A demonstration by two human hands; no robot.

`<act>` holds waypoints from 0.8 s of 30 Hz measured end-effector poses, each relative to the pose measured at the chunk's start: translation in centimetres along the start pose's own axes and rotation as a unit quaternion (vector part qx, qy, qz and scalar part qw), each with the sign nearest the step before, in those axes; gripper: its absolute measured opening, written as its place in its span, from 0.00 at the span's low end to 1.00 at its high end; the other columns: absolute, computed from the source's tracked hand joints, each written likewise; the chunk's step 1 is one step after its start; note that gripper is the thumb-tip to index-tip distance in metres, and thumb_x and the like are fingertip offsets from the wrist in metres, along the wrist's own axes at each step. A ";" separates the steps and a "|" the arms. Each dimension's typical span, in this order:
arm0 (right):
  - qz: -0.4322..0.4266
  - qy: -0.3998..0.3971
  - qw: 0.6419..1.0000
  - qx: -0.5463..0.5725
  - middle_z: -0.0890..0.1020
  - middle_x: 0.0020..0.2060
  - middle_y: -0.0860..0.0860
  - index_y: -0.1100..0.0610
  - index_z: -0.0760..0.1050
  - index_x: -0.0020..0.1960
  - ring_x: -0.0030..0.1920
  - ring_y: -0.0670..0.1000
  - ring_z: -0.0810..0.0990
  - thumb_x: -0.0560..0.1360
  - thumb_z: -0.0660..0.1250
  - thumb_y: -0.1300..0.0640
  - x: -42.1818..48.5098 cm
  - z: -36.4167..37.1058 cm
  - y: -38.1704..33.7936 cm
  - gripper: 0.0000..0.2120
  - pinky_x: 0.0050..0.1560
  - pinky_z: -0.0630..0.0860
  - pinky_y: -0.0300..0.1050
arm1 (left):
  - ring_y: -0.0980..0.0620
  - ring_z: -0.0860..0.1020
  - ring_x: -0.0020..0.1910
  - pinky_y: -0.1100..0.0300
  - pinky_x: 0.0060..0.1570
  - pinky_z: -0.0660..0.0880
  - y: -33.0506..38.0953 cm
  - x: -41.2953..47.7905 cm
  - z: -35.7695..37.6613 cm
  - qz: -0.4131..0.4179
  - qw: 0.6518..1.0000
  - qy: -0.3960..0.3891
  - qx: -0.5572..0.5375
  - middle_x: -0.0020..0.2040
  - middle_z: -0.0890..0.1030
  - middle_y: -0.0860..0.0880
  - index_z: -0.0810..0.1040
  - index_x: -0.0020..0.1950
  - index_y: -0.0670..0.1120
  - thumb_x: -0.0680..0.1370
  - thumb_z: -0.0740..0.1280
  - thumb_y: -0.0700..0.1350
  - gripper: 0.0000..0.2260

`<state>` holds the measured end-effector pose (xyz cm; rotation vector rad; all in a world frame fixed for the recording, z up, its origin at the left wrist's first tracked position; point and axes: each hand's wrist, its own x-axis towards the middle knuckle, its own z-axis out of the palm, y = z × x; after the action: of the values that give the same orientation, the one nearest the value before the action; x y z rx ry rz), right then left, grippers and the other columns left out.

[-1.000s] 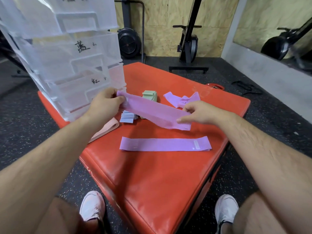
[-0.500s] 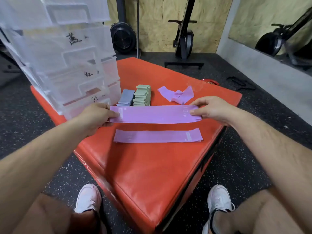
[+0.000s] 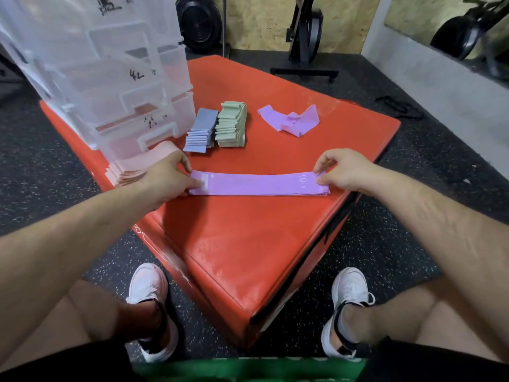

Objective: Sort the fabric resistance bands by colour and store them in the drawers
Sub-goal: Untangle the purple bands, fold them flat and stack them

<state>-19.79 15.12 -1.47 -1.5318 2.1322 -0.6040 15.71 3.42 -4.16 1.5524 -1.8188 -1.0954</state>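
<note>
A flat purple band (image 3: 256,184) lies on top of another purple band on the red padded box (image 3: 248,244). My left hand (image 3: 168,179) pinches its left end and my right hand (image 3: 340,170) pinches its right end. A crumpled purple band (image 3: 292,121) lies further back. Folded green bands (image 3: 231,125) and blue bands (image 3: 199,130) are stacked side by side. Pink bands (image 3: 135,168) are piled at the foot of the clear plastic drawer unit (image 3: 110,64), which stands at the box's left corner with its drawers labelled in black marker.
The box sits on black speckled rubber flooring (image 3: 385,230). My two white shoes (image 3: 148,285) rest on either side of its near corner. Exercise machines (image 3: 305,31) and a fan wheel (image 3: 199,20) stand against the plywood wall behind.
The purple band held stretched in the air has been lowered onto the purple band lying on the box, its ends lined up. Both hands came down with it.
</note>
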 end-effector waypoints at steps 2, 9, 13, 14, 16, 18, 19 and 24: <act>0.000 -0.001 1.000 -0.029 0.83 0.48 0.51 0.52 0.82 0.46 0.47 0.55 0.82 0.70 0.74 0.64 0.1 0.5 0.1 0.08 0.46 0.77 0.45 | 0.47 0.75 0.30 0.51 0.39 0.77 -0.2 0.0 0.1 0.017 0.999 0.005 0.029 0.31 0.76 0.44 0.70 0.42 0.48 0.70 0.77 0.38 0.15; -0.006 -0.028 0.995 -0.100 0.84 0.45 0.49 0.50 0.83 0.45 0.42 0.50 0.81 0.71 0.74 0.60 0.6 1.2 0.7 0.06 0.38 0.74 0.40 | 0.49 0.73 0.37 0.64 0.31 0.64 -0.3 -0.1 0.3 0.143 0.966 0.029 0.215 0.40 0.78 0.44 0.77 0.43 0.44 0.71 0.77 0.42 0.09; -0.007 -0.038 0.993 -0.110 0.84 0.44 0.47 0.50 0.83 0.44 0.46 0.50 0.82 0.71 0.74 0.59 0.6 0.8 0.6 0.05 0.43 0.75 0.42 | 0.48 0.76 0.40 0.61 0.34 0.68 -0.5 0.0 0.2 0.127 0.962 0.008 0.243 0.41 0.80 0.47 0.79 0.43 0.45 0.74 0.75 0.46 0.07; -0.015 -0.041 0.992 -0.116 0.84 0.44 0.47 0.49 0.83 0.43 0.46 0.50 0.82 0.70 0.74 0.58 0.7 0.6 0.4 0.04 0.44 0.76 0.43 | 0.49 0.77 0.41 0.59 0.36 0.69 -0.5 0.1 0.1 0.128 0.961 0.008 0.246 0.42 0.80 0.47 0.79 0.42 0.46 0.74 0.74 0.45 0.06; -0.031 -0.037 0.990 -0.131 0.83 0.47 0.46 0.47 0.83 0.40 0.48 0.48 0.81 0.70 0.74 0.54 0.9 0.3 0.1 0.02 0.48 0.76 0.46 | 0.48 0.77 0.42 0.58 0.39 0.70 -0.2 0.4 0.1 0.145 0.958 0.015 0.249 0.42 0.78 0.46 0.78 0.37 0.51 0.72 0.73 0.44 0.07; -0.039 -0.027 0.989 -0.140 0.79 0.51 0.47 0.46 0.82 0.42 0.50 0.49 0.79 0.72 0.73 0.50 1.0 -0.1 -0.7 0.00 0.53 0.77 0.49 | 0.47 0.76 0.42 0.58 0.42 0.71 0.5 0.8 0.3 0.168 0.953 0.024 0.252 0.40 0.77 0.47 0.73 0.33 0.57 0.72 0.73 0.46 0.12; -0.045 -0.021 0.989 -0.143 0.78 0.52 0.47 0.45 0.82 0.43 0.51 0.49 0.79 0.72 0.72 0.49 1.2 -0.2 -1.2 0.01 0.55 0.77 0.50 | 0.48 0.75 0.43 0.58 0.43 0.69 1.1 1.0 0.6 0.179 0.950 0.029 0.252 0.39 0.76 0.48 0.72 0.33 0.58 0.72 0.74 0.47 0.13; -0.067 -0.021 0.989 -0.133 0.78 0.55 0.47 0.48 0.82 0.53 0.55 0.50 0.78 0.76 0.70 0.48 2.7 -0.7 -4.0 0.07 0.59 0.75 0.48 | 0.52 0.74 0.48 0.60 0.48 0.69 5.8 2.8 4.4 0.244 0.944 0.015 0.222 0.44 0.79 0.48 0.78 0.41 0.52 0.73 0.72 0.46 0.04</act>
<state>-17.95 11.47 1.13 -1.8239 2.1591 -0.3360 8.31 1.96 -2.14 1.2110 -2.3678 -0.4471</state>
